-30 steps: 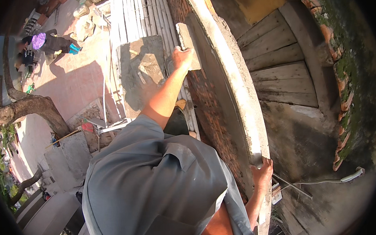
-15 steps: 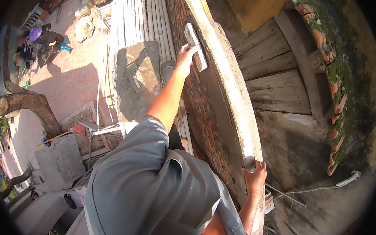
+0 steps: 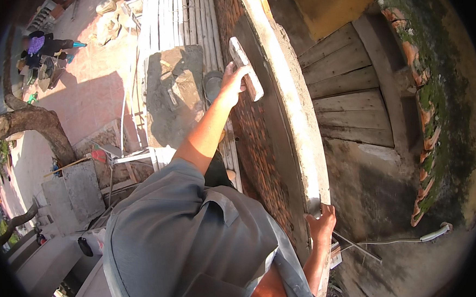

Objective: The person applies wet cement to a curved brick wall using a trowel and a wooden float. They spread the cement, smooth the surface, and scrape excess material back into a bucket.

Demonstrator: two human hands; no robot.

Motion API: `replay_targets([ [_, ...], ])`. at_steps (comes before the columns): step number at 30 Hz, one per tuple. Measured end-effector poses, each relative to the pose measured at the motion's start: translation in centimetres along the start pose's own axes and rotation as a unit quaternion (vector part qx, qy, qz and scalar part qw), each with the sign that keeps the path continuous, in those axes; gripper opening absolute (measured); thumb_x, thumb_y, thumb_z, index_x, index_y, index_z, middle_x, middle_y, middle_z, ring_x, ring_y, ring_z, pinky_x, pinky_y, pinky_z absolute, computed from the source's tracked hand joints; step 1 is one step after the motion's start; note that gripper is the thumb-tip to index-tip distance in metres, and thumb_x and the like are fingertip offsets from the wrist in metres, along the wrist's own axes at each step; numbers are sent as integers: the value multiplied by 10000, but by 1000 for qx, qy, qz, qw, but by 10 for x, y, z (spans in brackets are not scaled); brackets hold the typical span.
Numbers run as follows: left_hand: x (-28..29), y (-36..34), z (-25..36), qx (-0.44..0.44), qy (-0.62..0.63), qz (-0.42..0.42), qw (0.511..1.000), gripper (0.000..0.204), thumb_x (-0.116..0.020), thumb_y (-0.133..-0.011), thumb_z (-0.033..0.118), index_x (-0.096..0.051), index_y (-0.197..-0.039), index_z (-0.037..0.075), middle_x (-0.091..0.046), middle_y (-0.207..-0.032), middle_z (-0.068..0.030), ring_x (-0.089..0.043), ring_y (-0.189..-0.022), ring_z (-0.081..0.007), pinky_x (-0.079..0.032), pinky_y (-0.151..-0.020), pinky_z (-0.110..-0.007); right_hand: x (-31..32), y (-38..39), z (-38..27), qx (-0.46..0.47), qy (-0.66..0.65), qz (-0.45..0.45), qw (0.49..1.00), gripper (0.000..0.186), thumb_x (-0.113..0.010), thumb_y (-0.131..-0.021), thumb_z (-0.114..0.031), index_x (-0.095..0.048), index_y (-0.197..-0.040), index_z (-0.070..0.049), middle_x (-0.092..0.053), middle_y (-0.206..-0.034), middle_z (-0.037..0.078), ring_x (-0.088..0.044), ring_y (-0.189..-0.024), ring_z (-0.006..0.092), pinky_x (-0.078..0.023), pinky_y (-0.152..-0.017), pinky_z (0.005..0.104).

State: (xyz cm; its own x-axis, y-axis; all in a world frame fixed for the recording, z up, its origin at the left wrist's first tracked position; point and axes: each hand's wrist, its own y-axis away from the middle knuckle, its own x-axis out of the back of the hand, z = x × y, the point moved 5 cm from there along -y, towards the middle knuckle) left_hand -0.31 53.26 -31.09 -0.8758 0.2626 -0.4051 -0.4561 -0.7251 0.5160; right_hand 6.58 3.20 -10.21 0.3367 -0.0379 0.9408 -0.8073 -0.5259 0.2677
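My left hand (image 3: 232, 83) is closed around the grip of a pale, mortar-smeared plastering float (image 3: 247, 70). The float's long flat body lies along a brick wall (image 3: 256, 142), beside a band of smooth grey wet mortar (image 3: 274, 113). Whether its face touches the mortar is hard to tell. Lower right, my right hand (image 3: 321, 223) grips the wall's pale top edge (image 3: 302, 128), thumb on the near side and fingers over the top. Left of my left hand, a mortar board (image 3: 160, 120) holds grey mortar and a trowel-like tool (image 3: 170, 93). A dark bucket (image 3: 211, 85) stands between.
Bamboo poles (image 3: 170, 16) form the platform under the board. Beyond the wall are wooden planks (image 3: 350, 109) and a mossy tiled roof edge (image 3: 424, 115). A tree trunk (image 3: 35, 123) bends at left. A person (image 3: 44, 48) in a purple hat works on the paving below.
My left hand and the float have shifted slightly toward me, and the float has tilted. The right hand keeps its place on the wall edge. The person below has changed posture.
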Motion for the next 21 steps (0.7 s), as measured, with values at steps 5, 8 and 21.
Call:
replay_targets([
  [5, -12, -74, 99, -31, 27, -70, 997, 530, -706, -934, 422, -534, -1354, 148, -682, -1134, -166, -694, -1013, -313, -522, -949, -508, 1, -1, -2, -4, -3, -7, 1000, 561, -899, -612, -107, -682, -1111, 33, -659, -1092, 213, -645, -1054, 416, -527, -930, 476],
  [8, -34, -74, 116, -67, -39, -72, 994, 601, -705, -940, 419, -476, -1403, 111, -666, -1178, -185, -697, -1035, -314, -531, -959, -521, 1, -1, -2, -24, 1, -23, 999, 561, -852, -644, -55, -677, -1167, 44, -647, -1157, 223, -642, -1103, 419, -524, -966, 473],
  [21, -33, 110, -149, 228, 3, -51, 972, 592, -655, -973, 392, -413, -1443, 125, -618, -1220, -168, -649, -1110, -324, -522, -963, -604, 7, 1, -12, -15, -12, -22, 1000, 535, -839, -659, -47, -673, -1160, 39, -648, -1155, 222, -634, -1113, 429, -522, -968, 482],
])
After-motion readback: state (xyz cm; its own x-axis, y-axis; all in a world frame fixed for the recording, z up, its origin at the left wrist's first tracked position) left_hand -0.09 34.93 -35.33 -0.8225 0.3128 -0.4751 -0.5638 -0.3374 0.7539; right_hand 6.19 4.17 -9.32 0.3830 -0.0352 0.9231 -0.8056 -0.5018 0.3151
